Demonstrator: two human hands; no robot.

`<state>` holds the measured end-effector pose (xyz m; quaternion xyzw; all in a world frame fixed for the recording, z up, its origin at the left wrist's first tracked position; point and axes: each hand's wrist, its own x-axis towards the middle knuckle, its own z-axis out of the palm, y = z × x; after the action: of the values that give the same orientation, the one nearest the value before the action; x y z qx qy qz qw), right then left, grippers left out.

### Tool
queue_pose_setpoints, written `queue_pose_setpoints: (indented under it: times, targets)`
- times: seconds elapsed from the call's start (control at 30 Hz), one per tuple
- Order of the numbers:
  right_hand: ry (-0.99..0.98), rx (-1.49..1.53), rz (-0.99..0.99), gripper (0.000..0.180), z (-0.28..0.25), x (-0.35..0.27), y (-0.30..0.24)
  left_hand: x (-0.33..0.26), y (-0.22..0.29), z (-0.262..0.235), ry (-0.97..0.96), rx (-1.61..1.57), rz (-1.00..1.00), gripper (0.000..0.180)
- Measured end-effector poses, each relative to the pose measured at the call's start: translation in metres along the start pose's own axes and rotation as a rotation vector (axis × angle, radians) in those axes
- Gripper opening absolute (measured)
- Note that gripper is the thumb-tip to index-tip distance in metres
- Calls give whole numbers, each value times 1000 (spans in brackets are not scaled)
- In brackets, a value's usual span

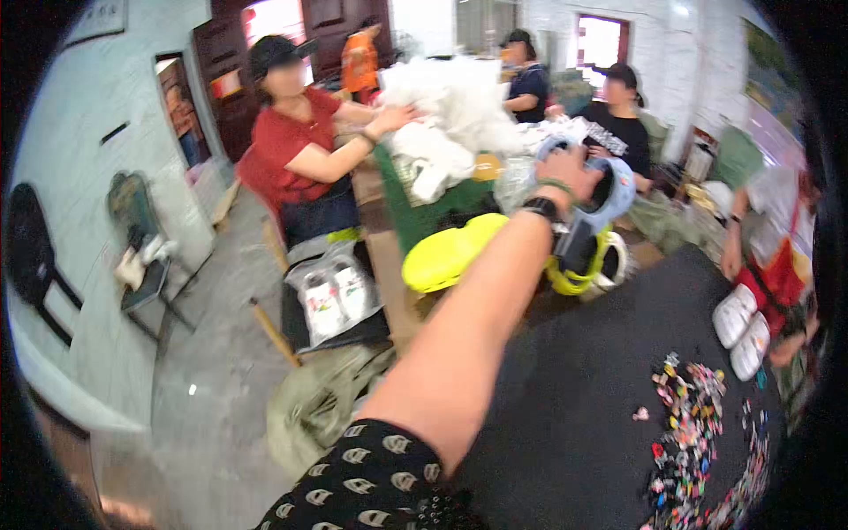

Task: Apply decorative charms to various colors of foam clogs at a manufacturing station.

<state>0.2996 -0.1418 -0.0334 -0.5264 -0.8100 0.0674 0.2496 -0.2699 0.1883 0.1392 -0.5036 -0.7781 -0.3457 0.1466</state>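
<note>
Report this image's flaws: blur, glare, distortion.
Head view: blur softens the left hand and small colourful pieces; also in the head view, the right-hand window glares white, the pale left wall bends, and the corners go black.

A black tabletop (574, 397) fills the lower right, with a scattered heap of small multicoloured trinkets (689, 433) on its right side; 1 pink piece (640, 412) lies just apart. Beyond, a green table (396, 199) bears piled white bundles (433, 159). A low black surface (369, 327) holds a clear bag (331, 296) with 2 white shoes inside. The grey floor (221, 442) carries 1 small white scrap (192, 389) and a chair (146, 291).
</note>
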Motion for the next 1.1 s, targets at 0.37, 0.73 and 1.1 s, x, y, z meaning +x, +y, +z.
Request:
queue_pose_setpoints:
  times: [0.37,0.73,1.1]
  targets:
    - [4,-149,56,15,-4,-2,6,-97,-47,94,-642,274,82,61]
    - [43,-74,-83,17,-1,8,-3,-259,-171,-68,-356,53,135,45]
    - [29,-163,-112,17,1,10,-10,-524,-320,-130,-362,131,-623,22]
